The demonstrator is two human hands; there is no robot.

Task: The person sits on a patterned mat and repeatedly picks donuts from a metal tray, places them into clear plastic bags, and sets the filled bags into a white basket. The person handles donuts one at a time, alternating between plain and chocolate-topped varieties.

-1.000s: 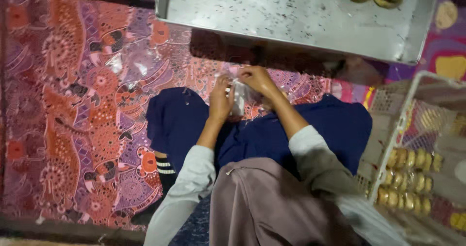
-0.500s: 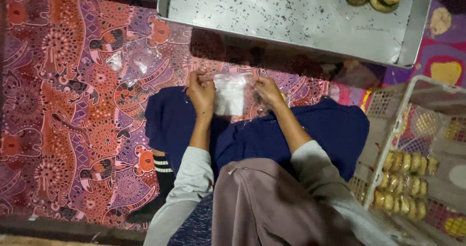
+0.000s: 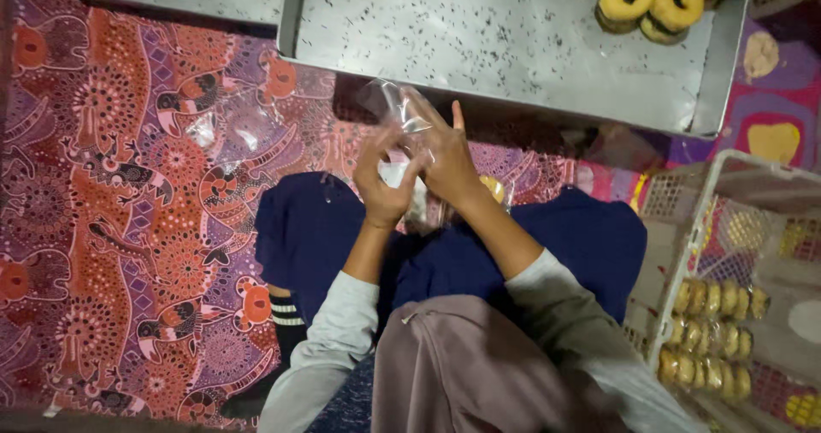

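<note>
Nearest to me, I am sitting cross-legged in dark blue trousers [image 3: 556,245], one striped sock [image 3: 286,309] showing at lower left, grey sleeves running forward from both elbows. Both forearms are reaching up and forward, meeting over my lap. My left hand [image 3: 383,181] is curling thumb and forefinger together, pinching the lower edge of one clear plastic bag [image 3: 400,112]. My right hand [image 3: 445,155] is pressing against the same bag from the other side, forefinger pointing straight up, other fingers spread; whether it is clamping the film or only bracing it I cannot tell. The bag is standing up above the two hands, in front of the tray's near rim. Just behind my right wrist one yellowish piece [image 3: 491,187] is showing on my lap, kind unclear. To my right, one white wire basket [image 3: 684,228] is holding two rows of small golden biscuits [image 3: 714,300], count not readable. One patterned red and purple mat [image 3: 128,185] is lying underneath. Farthest, one speckled metal tray [image 3: 513,48] is carrying at least three ring-shaped yellow pastries [image 3: 654,1] in its far right corner, more cut off along the top edge.
</note>
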